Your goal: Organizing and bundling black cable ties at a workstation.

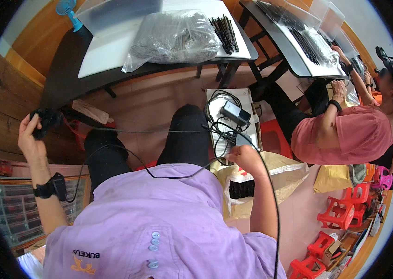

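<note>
Cable handling looks like the step in hand. Left hand (32, 137) has its fingers curled around a dark bundle (47, 122), whose exact form is too dark to make out. Right hand (248, 161) sits with its fingers bent in narrowly, right at the lower edge of the coiled cable (227, 136); whether they pinch a strand or only touch one I cannot tell.

Beyond the right fingers, the coiled cable lies in loops over a shallow white box (246, 96), with a black boxy device (235, 113) resting among the loops. A thin lead (154, 131) stretches between the left fingers' side and the coil, passing over the knees. Below the left fingers, a wrist device (58, 186) is strapped on, and its own wire (168, 177) sags across the lap toward the right fingers. Just beneath the right fingers, a yellow bag (289, 173) gapes around something black.

As I judge it, the next move calls for a steady left grip while the right fingers single out one strand and ease it free, without dragging the device along.
</note>
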A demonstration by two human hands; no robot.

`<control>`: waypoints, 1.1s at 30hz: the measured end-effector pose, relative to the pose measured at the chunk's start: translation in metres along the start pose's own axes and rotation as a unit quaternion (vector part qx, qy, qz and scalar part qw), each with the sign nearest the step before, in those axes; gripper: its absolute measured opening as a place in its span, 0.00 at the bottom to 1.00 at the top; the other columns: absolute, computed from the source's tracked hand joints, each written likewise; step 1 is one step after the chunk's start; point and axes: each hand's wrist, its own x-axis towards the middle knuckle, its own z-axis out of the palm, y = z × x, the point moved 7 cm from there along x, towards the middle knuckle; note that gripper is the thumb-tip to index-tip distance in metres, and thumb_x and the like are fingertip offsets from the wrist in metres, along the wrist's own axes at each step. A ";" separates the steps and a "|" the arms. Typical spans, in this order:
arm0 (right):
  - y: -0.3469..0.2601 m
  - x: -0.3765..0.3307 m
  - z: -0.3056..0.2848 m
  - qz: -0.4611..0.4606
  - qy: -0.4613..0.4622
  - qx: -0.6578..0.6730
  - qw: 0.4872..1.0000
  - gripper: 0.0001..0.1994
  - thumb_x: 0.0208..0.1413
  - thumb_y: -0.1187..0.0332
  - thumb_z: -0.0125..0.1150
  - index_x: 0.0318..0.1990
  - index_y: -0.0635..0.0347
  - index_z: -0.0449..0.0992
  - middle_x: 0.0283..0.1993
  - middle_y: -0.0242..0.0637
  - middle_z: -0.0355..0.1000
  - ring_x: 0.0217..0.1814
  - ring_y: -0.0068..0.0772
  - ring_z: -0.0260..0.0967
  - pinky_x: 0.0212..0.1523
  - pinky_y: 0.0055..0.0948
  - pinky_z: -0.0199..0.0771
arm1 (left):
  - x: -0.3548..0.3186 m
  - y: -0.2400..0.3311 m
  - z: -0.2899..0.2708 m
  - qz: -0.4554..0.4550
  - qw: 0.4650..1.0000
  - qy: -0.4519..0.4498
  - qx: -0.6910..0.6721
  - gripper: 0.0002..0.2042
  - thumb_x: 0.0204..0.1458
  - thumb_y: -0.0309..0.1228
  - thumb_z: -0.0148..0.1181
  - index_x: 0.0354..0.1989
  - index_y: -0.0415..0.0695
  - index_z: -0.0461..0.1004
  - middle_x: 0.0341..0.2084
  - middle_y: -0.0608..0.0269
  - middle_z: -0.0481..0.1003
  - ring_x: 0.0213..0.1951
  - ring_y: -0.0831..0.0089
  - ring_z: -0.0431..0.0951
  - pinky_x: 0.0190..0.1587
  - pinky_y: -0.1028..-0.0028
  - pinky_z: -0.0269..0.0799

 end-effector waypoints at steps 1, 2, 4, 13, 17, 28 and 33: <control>0.015 0.008 0.001 0.043 0.049 -0.161 0.985 0.14 0.49 0.62 0.64 0.35 0.65 0.80 0.33 0.51 0.78 0.39 0.46 0.78 0.40 0.40 0.75 | 0.002 0.003 -0.010 0.000 1.000 -0.009 0.006 0.10 0.51 0.21 0.64 0.42 0.36 0.74 0.28 0.64 0.73 0.30 0.79 0.69 0.38 0.79 0.66; 0.046 0.021 0.001 0.119 0.051 -0.214 0.968 0.15 0.46 0.58 0.66 0.38 0.58 0.81 0.35 0.50 0.78 0.41 0.53 0.75 0.42 0.44 0.74 | 0.001 0.011 -0.012 -0.003 1.000 0.003 0.022 0.10 0.51 0.21 0.63 0.42 0.37 0.74 0.27 0.66 0.72 0.30 0.78 0.69 0.39 0.79 0.66; 0.051 0.028 -0.012 0.105 0.106 -0.201 0.968 0.15 0.46 0.59 0.65 0.39 0.57 0.80 0.36 0.49 0.78 0.42 0.52 0.76 0.43 0.44 0.74 | -0.001 0.026 -0.013 0.003 0.999 -0.018 0.033 0.10 0.51 0.22 0.63 0.42 0.37 0.74 0.26 0.66 0.71 0.30 0.78 0.68 0.40 0.79 0.66; 0.004 0.119 -0.003 -0.082 0.099 -0.195 0.972 0.18 0.39 0.65 0.66 0.41 0.59 0.79 0.39 0.51 0.77 0.47 0.52 0.75 0.44 0.45 0.75 | -0.004 0.052 0.012 0.028 0.997 -0.075 0.017 0.10 0.54 0.23 0.61 0.44 0.38 0.73 0.28 0.68 0.70 0.31 0.79 0.67 0.39 0.79 0.64; 0.010 0.161 0.048 -0.070 -0.030 -0.182 0.980 0.23 0.32 0.64 0.69 0.41 0.60 0.80 0.42 0.53 0.77 0.48 0.54 0.75 0.46 0.44 0.74 | -0.009 0.059 0.014 0.031 0.997 -0.065 0.036 0.09 0.53 0.23 0.61 0.42 0.37 0.74 0.26 0.68 0.70 0.29 0.81 0.66 0.39 0.80 0.65; 0.012 0.100 -0.080 -0.114 0.291 0.610 0.728 0.13 0.46 0.77 0.65 0.24 0.54 0.63 0.18 0.27 0.56 0.14 0.27 0.56 0.20 0.31 0.61 | -0.014 0.071 0.025 0.062 0.990 -0.126 0.021 0.11 0.55 0.23 0.59 0.46 0.40 0.74 0.29 0.72 0.70 0.30 0.82 0.64 0.38 0.82 0.61; 0.040 0.077 -0.076 -0.244 0.223 0.771 0.545 0.12 0.58 0.65 0.58 0.25 0.52 0.63 0.17 0.30 0.59 0.23 0.35 0.64 0.33 0.39 0.67 | -0.034 0.065 0.068 0.046 0.984 -0.170 -0.004 0.12 0.53 0.24 0.61 0.45 0.39 0.74 0.30 0.71 0.71 0.30 0.82 0.64 0.37 0.83 0.60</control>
